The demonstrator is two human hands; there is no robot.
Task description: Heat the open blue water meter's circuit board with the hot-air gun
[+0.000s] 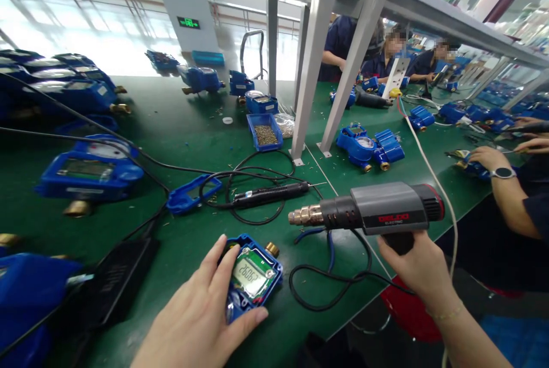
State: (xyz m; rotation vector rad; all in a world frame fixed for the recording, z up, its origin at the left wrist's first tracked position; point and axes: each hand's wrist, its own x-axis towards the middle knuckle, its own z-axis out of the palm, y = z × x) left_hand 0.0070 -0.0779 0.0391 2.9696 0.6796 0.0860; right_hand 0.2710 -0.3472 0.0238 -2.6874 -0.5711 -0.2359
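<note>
My left hand [201, 311] grips a blue water meter [253, 276] on the green bench, thumb at its near side and fingers over its far left edge. The meter's case is uncovered, showing a green circuit board, a lit digit display and a brass fitting at the top right. In my right hand [422, 268] is a grey and black heat gun [388, 208], held by its handle. Its metal nozzle points left, above and to the right of the meter, apart from it. Beyond the meter lie a black electric screwdriver [270, 194] and a blue frame-shaped cover [193, 192].
A blue tray of small screws [265, 132] sits behind the screwdriver. More blue meters [90, 168] stand at left. Metal shelf posts [315, 59] rise from the bench. Black cables [330, 299] loop across the surface. A co-worker's hand [489, 159] works at the right.
</note>
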